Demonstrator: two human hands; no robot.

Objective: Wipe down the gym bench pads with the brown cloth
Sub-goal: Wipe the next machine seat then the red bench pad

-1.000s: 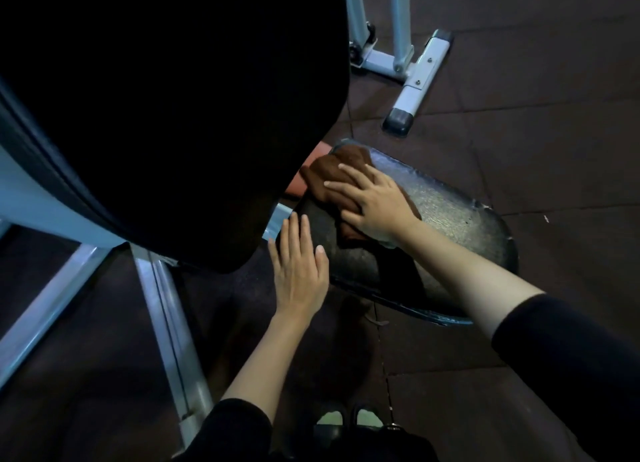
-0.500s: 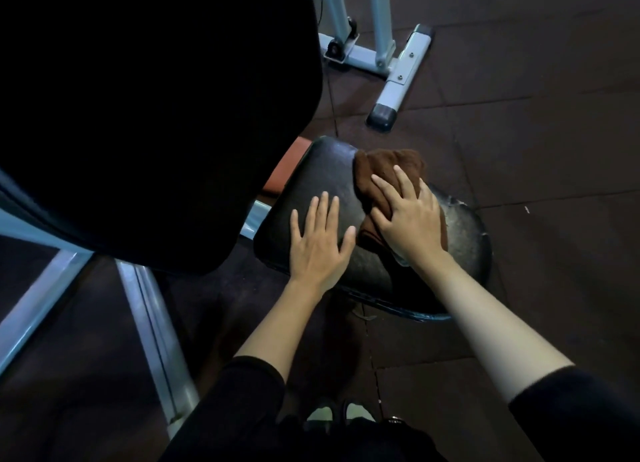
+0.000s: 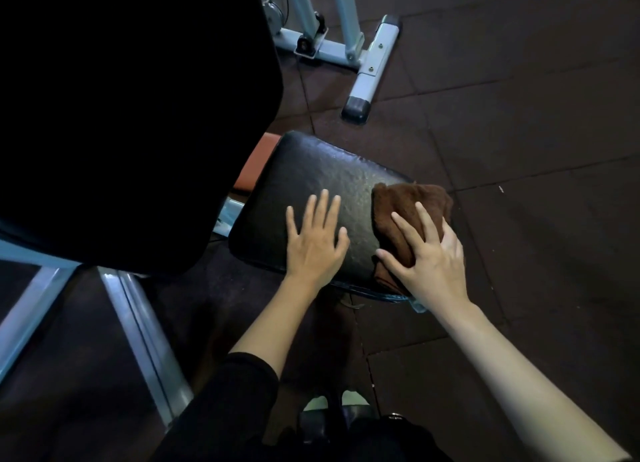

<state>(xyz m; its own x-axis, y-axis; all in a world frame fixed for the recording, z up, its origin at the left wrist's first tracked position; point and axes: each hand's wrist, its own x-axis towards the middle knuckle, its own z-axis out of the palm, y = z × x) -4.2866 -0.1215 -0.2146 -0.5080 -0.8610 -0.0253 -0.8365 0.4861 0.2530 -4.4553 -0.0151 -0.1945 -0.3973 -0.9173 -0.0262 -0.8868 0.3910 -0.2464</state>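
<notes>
At the bottom centre of the frame the toes of two shoes (image 3: 332, 401) show on the dark floor (image 3: 519, 132), with a black sleeve (image 3: 221, 402) just left of them. Both bare forearms reach up from here to the seat pad (image 3: 311, 181), a black, worn, glossy cushion in the middle of the frame.

The left hand (image 3: 317, 240) lies flat on the pad's near half, fingers straight and slightly spread, holding nothing. Just right of it, the right hand (image 3: 433, 257) presses down on the brown cloth (image 3: 412, 205) with fingers splayed and nearly straight; they are laid over the cloth rather than wrapped round it. The cloth is bunched at the pad's right edge, its near end hanging over the front rim.

A small orange panel (image 3: 256, 164) shows at the pad's upper left corner. The large black back pad (image 3: 121, 115) fills the upper left, above pale blue frame bars (image 3: 138, 340) at lower left. Farthest off, at top centre, stands another machine's pale blue base (image 3: 370, 63).
</notes>
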